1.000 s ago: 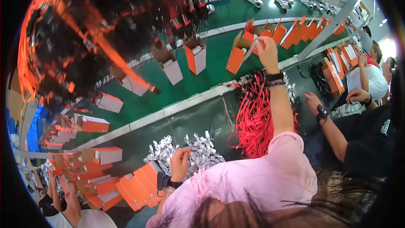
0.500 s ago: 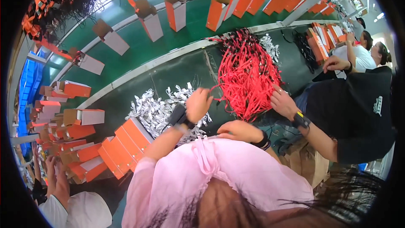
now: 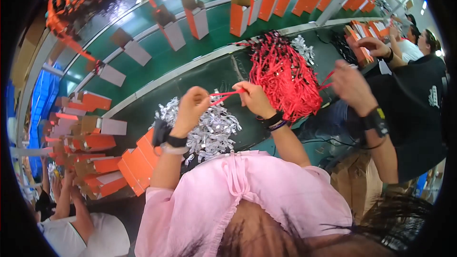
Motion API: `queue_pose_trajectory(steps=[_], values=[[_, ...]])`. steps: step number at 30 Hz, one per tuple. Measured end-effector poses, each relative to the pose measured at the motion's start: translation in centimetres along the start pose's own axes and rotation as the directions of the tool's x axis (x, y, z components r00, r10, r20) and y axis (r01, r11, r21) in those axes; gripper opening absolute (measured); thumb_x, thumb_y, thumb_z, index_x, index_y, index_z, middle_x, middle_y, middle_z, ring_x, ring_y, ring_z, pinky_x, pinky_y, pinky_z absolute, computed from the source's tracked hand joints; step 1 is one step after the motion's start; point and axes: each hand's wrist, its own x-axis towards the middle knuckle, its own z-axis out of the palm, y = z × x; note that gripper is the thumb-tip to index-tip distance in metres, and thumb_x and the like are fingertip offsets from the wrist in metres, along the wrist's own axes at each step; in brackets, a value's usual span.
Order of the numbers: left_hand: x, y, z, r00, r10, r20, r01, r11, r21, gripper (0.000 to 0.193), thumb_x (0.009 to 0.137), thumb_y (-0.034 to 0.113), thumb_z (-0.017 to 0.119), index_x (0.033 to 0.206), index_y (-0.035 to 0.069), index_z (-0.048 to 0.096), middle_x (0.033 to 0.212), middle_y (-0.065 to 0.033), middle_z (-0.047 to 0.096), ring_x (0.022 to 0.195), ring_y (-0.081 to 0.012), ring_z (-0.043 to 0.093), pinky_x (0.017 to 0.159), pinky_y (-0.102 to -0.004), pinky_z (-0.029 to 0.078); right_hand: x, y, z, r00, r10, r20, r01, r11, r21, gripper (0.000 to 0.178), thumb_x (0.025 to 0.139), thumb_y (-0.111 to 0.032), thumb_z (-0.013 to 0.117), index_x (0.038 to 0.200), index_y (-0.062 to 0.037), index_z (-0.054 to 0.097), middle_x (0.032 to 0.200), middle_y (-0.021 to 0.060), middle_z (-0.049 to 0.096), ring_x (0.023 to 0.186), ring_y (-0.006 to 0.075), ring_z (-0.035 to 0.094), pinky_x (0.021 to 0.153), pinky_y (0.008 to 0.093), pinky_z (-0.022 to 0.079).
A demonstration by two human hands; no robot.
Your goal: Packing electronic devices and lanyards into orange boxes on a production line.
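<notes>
My left hand (image 3: 192, 110) and my right hand (image 3: 255, 99) are raised above the bench, both closed on one red lanyard (image 3: 223, 96) stretched between them. Below my left hand lies a heap of small white cables (image 3: 214, 131). Beyond my right wrist spreads a large pile of red lanyards (image 3: 288, 83) with dark ends. To the right of that pile, a co-worker's hand (image 3: 353, 88) pulls at another red strap (image 3: 326, 84).
Open orange and white boxes (image 3: 197, 23) line the green conveyor (image 3: 157, 66) ahead. More boxes (image 3: 138, 164) are stacked at left. Orange straps (image 3: 71, 9) hang at upper left. Black cables (image 3: 340, 47) lie at far right, and a person in black (image 3: 409, 114) stands beside me.
My right hand has risen from near my body and now grips the lanyard. My left hand moved left, drawing the lanyard away from the pile. The co-worker's hand lifted to the right.
</notes>
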Motion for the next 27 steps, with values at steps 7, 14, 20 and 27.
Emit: queue_pose_trajectory(steps=[7, 14, 20, 27], values=[[-7.0, 1.4, -4.7, 0.965, -0.239, 0.112, 0.258, 0.945, -0.200, 0.045, 0.086, 0.008, 0.070, 0.130, 0.008, 0.059, 0.081, 0.0003, 0.064, 0.071, -0.0059, 0.057, 0.062, -0.0209, 0.042, 3.4, -12.2, 2.7, 0.907, -0.192, 0.375, 0.056, 0.937, 0.344, 0.029, 0.087, 0.000, 0.060, 0.115, -0.0035, 0.062, 0.067, -0.0027, 0.051, 0.060, 0.0041, 0.043, 0.055, 0.0234, 0.037], [-10.7, -1.4, -1.6, 0.860, -0.218, 0.461, 0.463, 0.711, -0.529, 0.025, 0.086, 0.007, 0.071, 0.110, 0.003, 0.063, 0.101, -0.0041, 0.068, 0.090, -0.0106, 0.062, 0.078, -0.0265, 0.051, 4.8, -16.0, 6.6, 0.816, -0.341, 0.467, 0.231, 0.932, 0.278, 0.019, 0.089, -0.006, 0.064, 0.108, -0.0035, 0.065, 0.062, 0.0001, 0.049, 0.055, 0.0052, 0.041, 0.051, 0.0244, 0.036], [-11.4, -6.2, -7.7, 0.935, -0.302, -0.185, 0.341, 0.907, 0.247, 0.012, 0.086, 0.011, 0.067, 0.094, 0.002, 0.070, 0.084, -0.0064, 0.071, 0.072, -0.0162, 0.065, 0.064, -0.0307, 0.051, 6.5, -12.4, 5.8, 0.801, -0.174, 0.572, 0.166, 0.984, 0.066, 0.021, 0.090, -0.010, 0.063, 0.110, -0.0040, 0.063, 0.063, -0.0010, 0.049, 0.057, 0.0055, 0.043, 0.052, 0.0250, 0.037], [-6.6, -12.8, -12.0, 0.866, 0.186, -0.465, 0.423, 0.223, 0.878, 0.010, 0.077, 0.022, 0.072, 0.084, 0.015, 0.071, 0.077, -0.0064, 0.068, 0.078, -0.0266, 0.065, 0.066, -0.0438, 0.044, 7.0, -10.6, 10.9, 0.752, -0.155, 0.640, 0.044, 0.981, 0.186, 0.024, 0.092, -0.011, 0.061, 0.114, -0.0029, 0.060, 0.069, 0.0006, 0.052, 0.064, 0.0079, 0.047, 0.059, 0.0264, 0.040]])
